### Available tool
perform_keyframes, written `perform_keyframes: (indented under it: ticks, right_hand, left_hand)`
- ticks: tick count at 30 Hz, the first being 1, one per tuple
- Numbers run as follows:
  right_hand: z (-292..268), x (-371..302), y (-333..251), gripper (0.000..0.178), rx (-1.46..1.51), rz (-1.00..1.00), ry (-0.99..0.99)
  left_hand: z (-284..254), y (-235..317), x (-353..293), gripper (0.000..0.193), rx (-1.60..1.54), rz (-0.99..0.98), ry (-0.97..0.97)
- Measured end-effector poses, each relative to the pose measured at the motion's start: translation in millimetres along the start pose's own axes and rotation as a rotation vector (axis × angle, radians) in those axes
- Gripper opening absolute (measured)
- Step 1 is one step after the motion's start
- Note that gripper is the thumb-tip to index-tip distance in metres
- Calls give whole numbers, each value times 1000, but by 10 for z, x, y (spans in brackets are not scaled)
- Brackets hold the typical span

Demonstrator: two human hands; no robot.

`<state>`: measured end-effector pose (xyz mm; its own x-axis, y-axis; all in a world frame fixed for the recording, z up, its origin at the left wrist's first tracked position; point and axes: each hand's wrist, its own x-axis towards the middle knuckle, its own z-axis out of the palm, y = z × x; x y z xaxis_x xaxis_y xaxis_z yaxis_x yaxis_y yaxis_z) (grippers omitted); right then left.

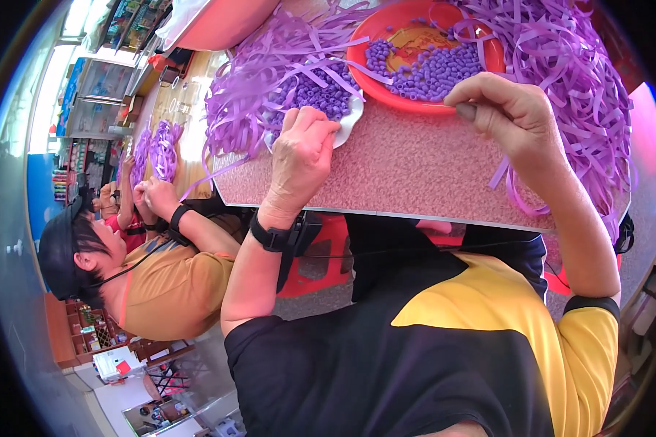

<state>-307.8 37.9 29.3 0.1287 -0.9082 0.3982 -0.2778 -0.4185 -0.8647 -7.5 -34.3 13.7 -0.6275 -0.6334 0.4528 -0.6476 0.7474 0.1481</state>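
Observation:
My left hand [300, 156] is closed, its fingertips at the near rim of a white dish [351, 122] heaped with purple beads [317, 91]. Whatever those fingers grip is hidden behind the knuckles. Over the near right rim of a red plate [436, 108], my right hand [514, 116] is held in a pinch, thumb against forefinger. Anything between these two fingertips is too small to make out. More purple beads [434, 69] lie in the red plate. Purple ribbons [244, 95] are piled left of the white dish, and another heap of purple ribbons [576, 87] covers the table's right side.
The table [408, 164] has a pinkish, speckled top with a pale front edge. A large red basin [226, 22] stands at the far left. On my left a person in a dark hat [62, 247] sits close, hands raised near purple ribbon bundles [165, 149]. A red stool [317, 266] is below.

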Motion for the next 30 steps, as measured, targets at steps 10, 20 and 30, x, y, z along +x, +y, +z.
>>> perform_keyframes:
  ticks: [10, 20, 30]
  right_hand:
    - [-3, 7, 15, 13, -9, -15, -8]
    - [2, 9, 4, 13, -14, -15, 10]
    - [-6, -9, -15, 15, -26, -47, 12]
  left_hand:
    - [-27, 16, -76, 10, -46, 15, 20]
    - [17, 15, -50, 16, 55, -99, 14]
    - [45, -107, 36, 6, 110, -123, -30]
